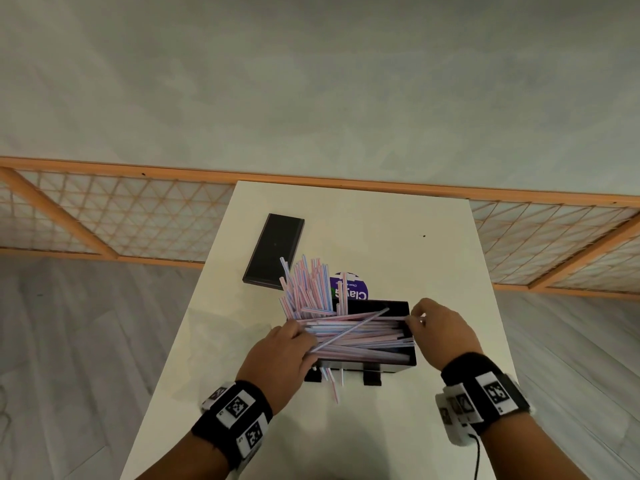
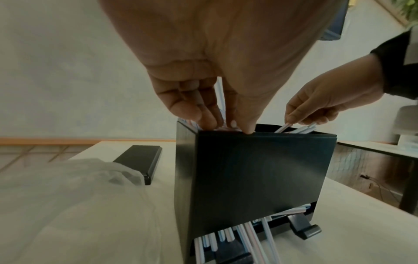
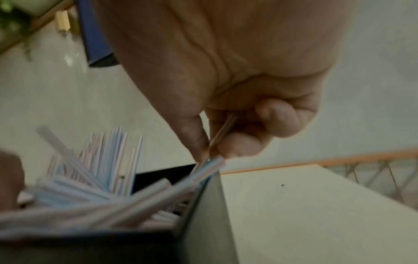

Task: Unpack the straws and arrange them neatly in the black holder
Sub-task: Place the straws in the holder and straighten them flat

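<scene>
Lying crosswise in a loose heap, the pink-and-blue striped straws [image 1: 353, 336] fill the open top of the black holder [image 1: 398, 308], which stands on the white counter [image 1: 381, 220] near its front edge; a further bunch of straws stands fanned upward at the holder's far left corner, and several straw ends poke out of the slot at the holder's base toward the person. The left hand [image 1: 280, 355] reaches into the holder's left end, its fingers [image 2: 199, 109] extended down onto the straw ends and its thumb tip at the top rim of the front wall, so this grip is released, pressing rather than clasping. The right hand [image 1: 440, 332] sits at the holder's right end, its grip grasping a thin straw pinched between thumb and forefinger, the other fingers [image 3: 278, 116] curled into the palm. Behind the holder a purple round label [image 1: 349, 285] is partly hidden by the standing straws. A flat black lid [image 1: 275, 251] lies farther back on the left of the counter, and crumpled clear plastic wrap [image 2: 79, 187] lies on the counter to the holder's left
</scene>
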